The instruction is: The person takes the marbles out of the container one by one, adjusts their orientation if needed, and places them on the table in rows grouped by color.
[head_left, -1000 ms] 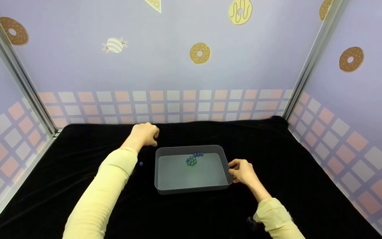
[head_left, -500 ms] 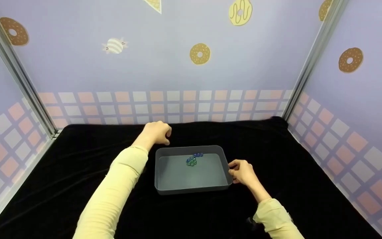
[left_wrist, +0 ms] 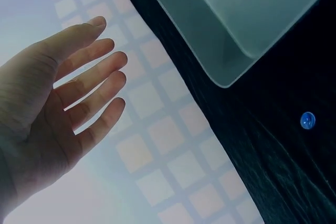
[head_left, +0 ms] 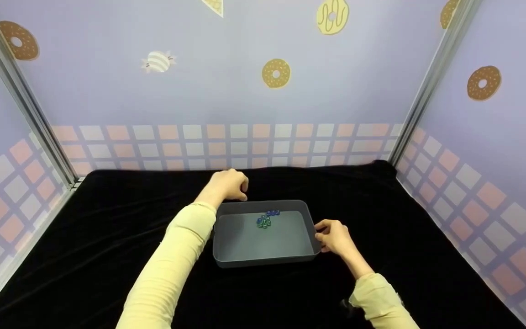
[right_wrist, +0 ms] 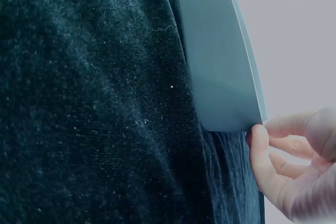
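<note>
So the shallow grey rectangular tray with rounded corners (head_left: 240, 246) sits pretty much mid-table. Inside, a bit right of centre and towards the far wall, there's a little clump of glassy green and blue marbles (head_left: 264, 222), plus a short row of dark blue marbles (head_left: 273, 213) right beside it. Too small to count them reliably, sorry.

The right hand (head_left: 334, 236) is on the tray's right side, thumb and fingers pinching the wall near the rim. The left hand (head_left: 229, 184) is up by the far left corner; on the left wrist cam its fingers are spread loosely apart, holding nothing and not touching the tray. That cam also catches one lone clear-blue marble (left_wrist: 308, 120) lying outside the tray, near one corner.

Everything's on a black velvety cloth (head_left: 263, 297) with some creases. Both arms have pale yellow sleeves (head_left: 167, 265). Around it are lilac wall panels (head_left: 217, 100) with pink and white squares along the bottom, printed doughnuts (head_left: 276, 73) above, and silver metal posts (head_left: 432, 77) in the corners.
</note>
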The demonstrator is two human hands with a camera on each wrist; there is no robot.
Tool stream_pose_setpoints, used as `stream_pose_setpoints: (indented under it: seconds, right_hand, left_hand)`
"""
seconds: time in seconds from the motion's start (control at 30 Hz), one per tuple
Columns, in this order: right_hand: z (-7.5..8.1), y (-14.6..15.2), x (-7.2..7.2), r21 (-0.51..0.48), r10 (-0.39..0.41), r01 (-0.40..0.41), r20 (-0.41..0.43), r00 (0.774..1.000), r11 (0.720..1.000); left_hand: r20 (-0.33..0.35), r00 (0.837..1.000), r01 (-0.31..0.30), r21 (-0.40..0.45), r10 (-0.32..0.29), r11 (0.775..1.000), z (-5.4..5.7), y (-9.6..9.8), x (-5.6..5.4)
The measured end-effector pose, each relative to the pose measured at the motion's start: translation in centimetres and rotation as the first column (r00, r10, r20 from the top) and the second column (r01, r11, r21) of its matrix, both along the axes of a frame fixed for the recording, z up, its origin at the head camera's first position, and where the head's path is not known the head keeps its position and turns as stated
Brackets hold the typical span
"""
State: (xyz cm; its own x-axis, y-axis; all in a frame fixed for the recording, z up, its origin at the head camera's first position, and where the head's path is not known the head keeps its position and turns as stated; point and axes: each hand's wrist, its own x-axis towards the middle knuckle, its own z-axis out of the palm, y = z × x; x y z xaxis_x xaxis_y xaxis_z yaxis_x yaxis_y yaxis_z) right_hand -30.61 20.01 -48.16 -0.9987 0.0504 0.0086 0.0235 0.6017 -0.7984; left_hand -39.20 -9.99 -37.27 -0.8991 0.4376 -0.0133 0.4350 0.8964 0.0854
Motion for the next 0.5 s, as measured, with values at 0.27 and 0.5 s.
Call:
stream_pose_setpoints:
  seconds: [0.27, 0.5]
  right_hand:
    - [-0.1, 0.1, 0.0, -0.004, 0.004, -0.004, 0.004, 1.0, 1.0]
    - [-0.1, 0.2, 0.1, -0.013, 0.008, -0.008, -0.001, 1.0, 1.0]
  left_hand:
    - [0.026, 0.998, 0.057, -0.042, -0.056, 0.997, -1.3, 2.0, 0.0]
    - [0.023, 0.996, 0.086, -0.038, -0.085, 0.996, -2.1, 3.4, -0.1]
